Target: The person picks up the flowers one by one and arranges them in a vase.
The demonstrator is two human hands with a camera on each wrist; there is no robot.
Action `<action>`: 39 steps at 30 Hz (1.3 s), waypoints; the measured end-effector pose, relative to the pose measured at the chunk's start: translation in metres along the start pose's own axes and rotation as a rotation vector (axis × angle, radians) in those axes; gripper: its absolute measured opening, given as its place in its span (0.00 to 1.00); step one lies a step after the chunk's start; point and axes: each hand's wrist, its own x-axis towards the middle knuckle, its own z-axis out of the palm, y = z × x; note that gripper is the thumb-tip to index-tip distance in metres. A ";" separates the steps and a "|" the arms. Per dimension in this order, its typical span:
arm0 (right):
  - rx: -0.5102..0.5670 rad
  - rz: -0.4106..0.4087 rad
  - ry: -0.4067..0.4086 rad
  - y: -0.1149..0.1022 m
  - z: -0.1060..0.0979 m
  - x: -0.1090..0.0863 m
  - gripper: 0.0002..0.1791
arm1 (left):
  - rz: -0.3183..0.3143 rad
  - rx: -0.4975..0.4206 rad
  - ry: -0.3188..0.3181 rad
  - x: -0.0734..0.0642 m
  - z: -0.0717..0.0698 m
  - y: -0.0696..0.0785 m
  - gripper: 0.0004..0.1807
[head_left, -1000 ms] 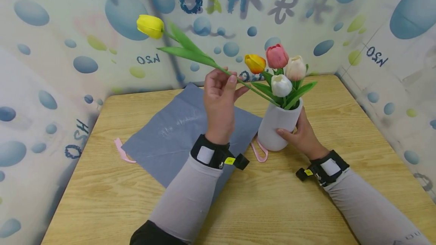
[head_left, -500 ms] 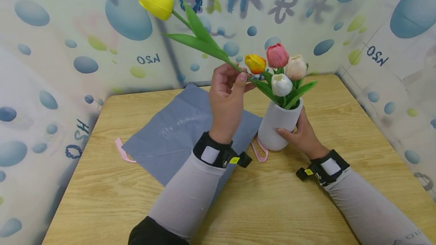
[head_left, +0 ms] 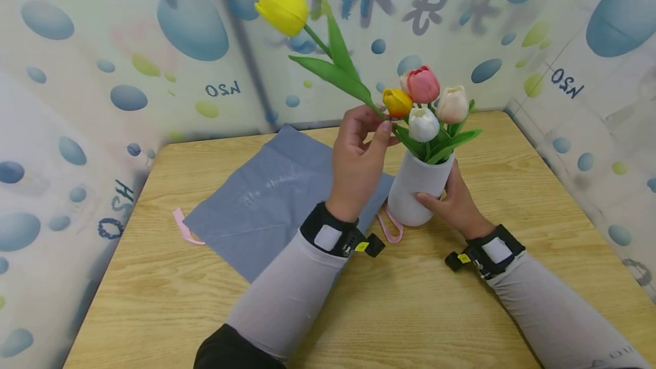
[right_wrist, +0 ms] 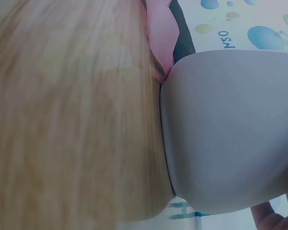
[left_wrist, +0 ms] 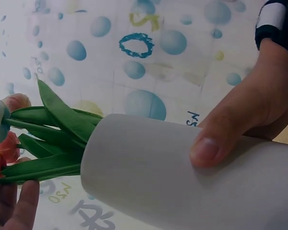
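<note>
My left hand (head_left: 359, 155) pinches the stem of a yellow tulip (head_left: 282, 8), which leans up to the left with its two long green leaves (head_left: 335, 76). Below the fingers, the stem's lower part is hard to tell from the green at the vase mouth. The white vase (head_left: 417, 189) stands on the table, and my right hand (head_left: 456, 201) grips its right side, thumb in front. Out of the vase rise a pink tulip (head_left: 423, 84), an orange-yellow tulip (head_left: 397, 102), a white tulip (head_left: 423, 124) and a pale cream tulip (head_left: 453, 105). In the left wrist view, the thumb (left_wrist: 206, 149) presses the vase wall.
A blue-grey sheet (head_left: 266, 198) lies on the wooden table (head_left: 154, 289), left of the vase. Pink ribbon (head_left: 185, 226) pokes out at its left corner, and a pink ribbon loop (head_left: 392, 226) lies by the vase base. A patterned backdrop (head_left: 169, 90) rises behind the table.
My left hand has moved right, closer to the vase, carrying the yellow tulip; its bloom has risen and swung right. The tulips in the vase have shifted slightly. My right hand stays on the vase.
</note>
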 end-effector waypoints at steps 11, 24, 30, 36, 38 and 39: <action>0.014 -0.007 0.001 0.002 0.000 0.000 0.51 | -0.109 0.035 -0.079 -0.006 0.003 -0.011 0.10; 0.019 -0.013 -0.005 0.001 -0.001 0.000 0.53 | -0.187 0.281 -0.171 -0.015 0.007 -0.015 0.10; 0.013 -0.013 -0.008 0.000 -0.001 0.000 0.53 | -0.165 0.348 -0.173 -0.016 0.007 -0.016 0.09; 0.021 -0.012 -0.010 -0.001 -0.001 -0.001 0.53 | -0.142 0.412 -0.175 -0.018 0.010 -0.018 0.07; 0.026 -0.013 -0.009 0.000 -0.001 -0.001 0.53 | -0.127 0.429 -0.187 -0.018 0.011 -0.020 0.07; 0.024 -0.016 -0.008 0.000 -0.001 0.000 0.53 | -0.119 0.436 -0.194 -0.018 0.011 -0.020 0.07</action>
